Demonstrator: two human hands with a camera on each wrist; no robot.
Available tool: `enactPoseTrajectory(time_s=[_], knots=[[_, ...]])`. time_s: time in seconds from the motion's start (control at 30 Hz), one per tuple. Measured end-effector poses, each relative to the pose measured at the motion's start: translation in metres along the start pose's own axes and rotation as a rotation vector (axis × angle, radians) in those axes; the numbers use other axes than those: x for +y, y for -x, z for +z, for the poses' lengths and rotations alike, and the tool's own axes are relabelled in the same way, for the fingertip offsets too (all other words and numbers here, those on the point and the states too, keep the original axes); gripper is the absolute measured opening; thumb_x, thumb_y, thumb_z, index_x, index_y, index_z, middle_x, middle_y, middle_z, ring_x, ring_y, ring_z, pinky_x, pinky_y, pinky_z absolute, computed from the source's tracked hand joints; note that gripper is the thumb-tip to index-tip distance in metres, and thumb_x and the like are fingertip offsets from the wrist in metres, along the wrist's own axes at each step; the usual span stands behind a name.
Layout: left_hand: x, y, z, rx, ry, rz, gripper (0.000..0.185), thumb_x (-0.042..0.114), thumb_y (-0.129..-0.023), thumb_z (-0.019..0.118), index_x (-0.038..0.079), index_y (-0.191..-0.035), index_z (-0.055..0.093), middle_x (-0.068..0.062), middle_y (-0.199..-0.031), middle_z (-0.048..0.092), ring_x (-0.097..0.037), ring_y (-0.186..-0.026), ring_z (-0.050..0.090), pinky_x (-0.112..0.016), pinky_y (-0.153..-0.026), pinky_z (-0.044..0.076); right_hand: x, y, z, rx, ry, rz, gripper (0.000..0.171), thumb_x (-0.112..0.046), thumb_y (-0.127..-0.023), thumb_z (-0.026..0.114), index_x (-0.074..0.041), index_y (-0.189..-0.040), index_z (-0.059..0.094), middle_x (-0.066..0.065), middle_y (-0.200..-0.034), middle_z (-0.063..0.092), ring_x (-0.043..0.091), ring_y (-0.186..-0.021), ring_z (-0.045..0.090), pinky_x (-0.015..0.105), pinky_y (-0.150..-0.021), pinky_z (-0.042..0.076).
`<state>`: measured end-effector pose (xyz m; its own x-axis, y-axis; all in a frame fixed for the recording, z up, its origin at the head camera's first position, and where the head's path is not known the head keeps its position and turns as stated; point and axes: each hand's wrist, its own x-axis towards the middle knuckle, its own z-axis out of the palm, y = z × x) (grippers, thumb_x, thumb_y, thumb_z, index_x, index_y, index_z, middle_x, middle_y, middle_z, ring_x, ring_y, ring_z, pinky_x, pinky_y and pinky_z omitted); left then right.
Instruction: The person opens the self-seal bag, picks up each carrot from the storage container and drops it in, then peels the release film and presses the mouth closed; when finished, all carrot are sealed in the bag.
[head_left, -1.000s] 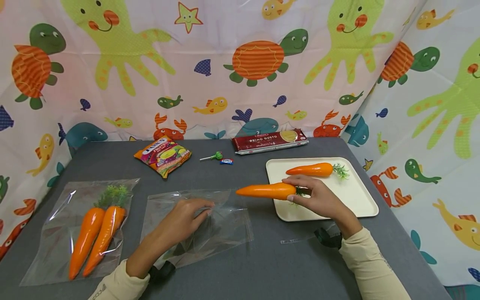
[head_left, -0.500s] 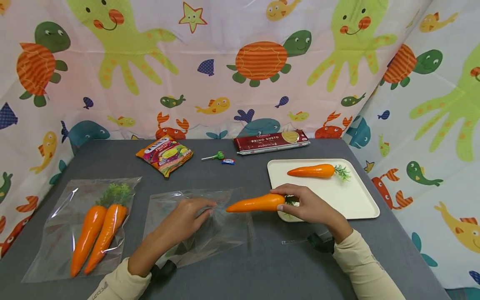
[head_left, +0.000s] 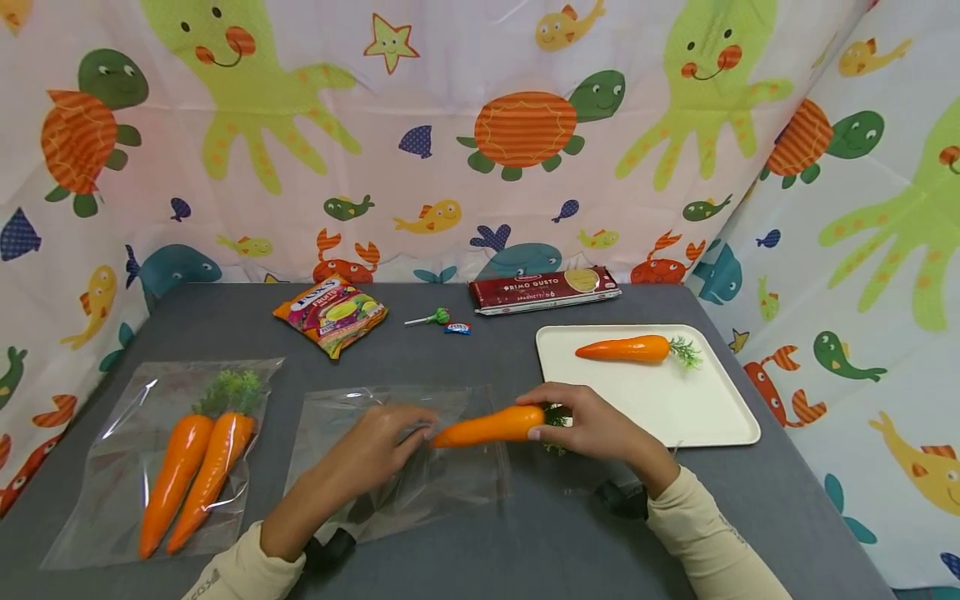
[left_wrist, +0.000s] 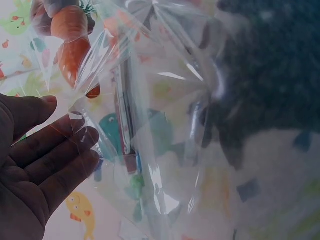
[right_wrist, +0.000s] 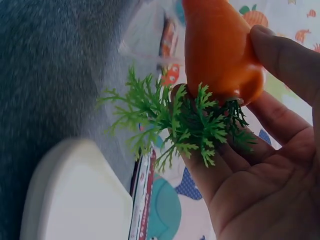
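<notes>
My right hand (head_left: 592, 429) has its grip wrapped round the leafy end of a toy carrot (head_left: 487, 427) — tip pointing at the mouth of the clear plastic bag (head_left: 405, 458) on the grey table (head_left: 525, 533); my left hand (head_left: 375, 450) rests on that bag, fingers pretty much straight, nothing pinched.

— How many carrots?
— Four: one carrot (head_left: 491, 426) gripped in the right hand (head_left: 592, 427), one carrot on the tray (head_left: 622, 348) beyond that hand, two bagged carrots (head_left: 193, 472) out past the left hand (head_left: 371, 450).
— Bags?
— Two: the empty bag (head_left: 420, 467) under the left hand, the filled bag (head_left: 120, 442) farther out.
— The rest?
— One tray (head_left: 675, 400), one snack packet (head_left: 331, 313), one lollipop (head_left: 427, 317), one small sweet (head_left: 457, 328), one spaghetti box (head_left: 543, 289), all beyond the hands.
</notes>
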<state>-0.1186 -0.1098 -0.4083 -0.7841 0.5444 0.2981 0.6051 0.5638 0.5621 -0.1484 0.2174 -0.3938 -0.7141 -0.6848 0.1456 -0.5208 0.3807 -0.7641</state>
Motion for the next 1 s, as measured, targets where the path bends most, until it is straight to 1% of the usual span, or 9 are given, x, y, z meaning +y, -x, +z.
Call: enactPoseTrajectory(time_s=[0.17, 0.27, 0.4, 0.6, 0.7, 0.83, 1.0], knots=[[0.001, 0.000, -0.001, -0.003, 0.003, -0.007, 0.020, 0.010, -0.091, 0.070, 0.007, -0.110, 0.072, -0.002, -0.107, 0.071, -0.015, -0.097, 0.067, -0.033, -0.081, 0.055, -0.003, -0.005, 0.009, -0.011, 0.003, -0.021, 0.037, -0.021, -0.091, 0.072, -0.008, -0.125, 0.065, 0.002, -0.114, 0.066, 0.016, -0.091, 0.059, 0.034, -0.077, 0.054], [0.002, -0.001, -0.003, -0.008, 0.016, -0.017, 0.020, 0.009, -0.091, 0.069, 0.006, -0.111, 0.071, -0.002, -0.108, 0.070, -0.015, -0.097, 0.067, -0.034, -0.082, 0.055, -0.005, -0.009, 0.015, -0.028, -0.006, -0.023, 0.038, -0.022, -0.091, 0.072, -0.008, -0.125, 0.065, 0.002, -0.115, 0.066, 0.016, -0.089, 0.059, 0.033, -0.076, 0.054], [0.002, -0.001, -0.005, -0.012, 0.026, -0.024, 0.020, 0.009, -0.092, 0.068, 0.006, -0.112, 0.071, -0.002, -0.108, 0.070, -0.015, -0.096, 0.067, -0.033, -0.080, 0.055, -0.008, -0.014, 0.020, -0.045, -0.022, -0.025, 0.039, -0.019, -0.090, 0.072, -0.005, -0.126, 0.064, 0.004, -0.117, 0.065, 0.017, -0.092, 0.060, 0.034, -0.079, 0.054], [0.002, -0.001, -0.006, -0.020, 0.049, -0.024, 0.020, 0.007, -0.092, 0.068, 0.005, -0.112, 0.071, -0.005, -0.108, 0.070, -0.014, -0.093, 0.067, -0.034, -0.078, 0.056, -0.011, -0.019, 0.027, -0.062, -0.021, -0.042, 0.041, -0.023, -0.089, 0.073, -0.006, -0.125, 0.065, 0.003, -0.118, 0.065, 0.015, -0.096, 0.060, 0.034, -0.083, 0.054], [0.002, -0.001, -0.006, -0.022, 0.051, -0.032, 0.020, 0.008, -0.092, 0.068, 0.005, -0.112, 0.071, -0.004, -0.109, 0.070, -0.014, -0.095, 0.067, -0.034, -0.079, 0.056, -0.010, -0.022, 0.030, -0.088, -0.022, -0.040, 0.042, -0.025, -0.089, 0.073, -0.007, -0.126, 0.065, 0.001, -0.119, 0.064, 0.014, -0.100, 0.060, 0.035, -0.087, 0.052], [0.002, 0.000, -0.006, -0.019, 0.043, -0.033, 0.020, 0.008, -0.092, 0.068, 0.005, -0.112, 0.071, -0.004, -0.109, 0.070, -0.015, -0.096, 0.067, -0.034, -0.080, 0.055, -0.008, -0.025, 0.035, -0.126, -0.032, -0.039, 0.041, -0.023, -0.091, 0.071, -0.007, -0.128, 0.064, 0.001, -0.121, 0.063, 0.014, -0.103, 0.059, 0.034, -0.092, 0.050], [0.003, 0.000, -0.005, -0.014, 0.041, -0.026, 0.020, 0.008, -0.092, 0.068, 0.005, -0.112, 0.071, -0.004, -0.109, 0.070, -0.016, -0.097, 0.067, -0.034, -0.080, 0.055, -0.009, -0.027, 0.039, -0.199, -0.012, -0.037, 0.041, -0.022, -0.095, 0.066, -0.007, -0.133, 0.060, 0.000, -0.125, 0.060, 0.012, -0.106, 0.058, 0.034, -0.094, 0.049]])
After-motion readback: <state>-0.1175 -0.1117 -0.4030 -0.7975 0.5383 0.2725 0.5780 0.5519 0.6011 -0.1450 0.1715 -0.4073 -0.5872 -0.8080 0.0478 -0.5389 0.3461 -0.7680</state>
